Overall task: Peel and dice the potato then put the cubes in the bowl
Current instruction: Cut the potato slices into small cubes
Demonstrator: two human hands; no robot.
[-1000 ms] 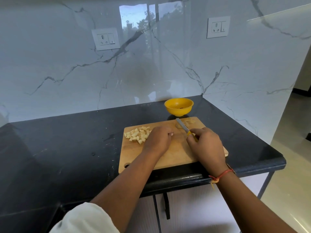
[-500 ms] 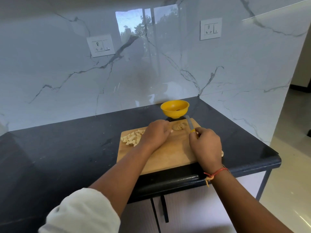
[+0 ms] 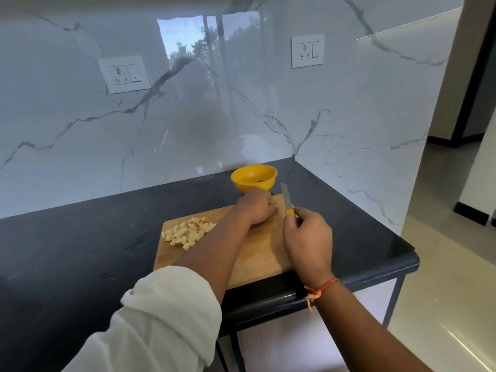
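At the cutting board's [image 3: 264, 255] far end, beside the yellow bowl [image 3: 252, 185]: my left fingers [image 3: 267, 204] curl over the potato piece [image 3: 277, 202]; right fingers [image 3: 297, 218] grip the knife [image 3: 286, 197]. Risk: blade nicking close knuckles.

Black countertop [image 3: 67, 251], marble wall [image 3: 80, 135], left socket [image 3: 124, 74], right socket [image 3: 307, 50]

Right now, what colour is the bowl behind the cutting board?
The bowl is yellow-orange, seen best in the head view.
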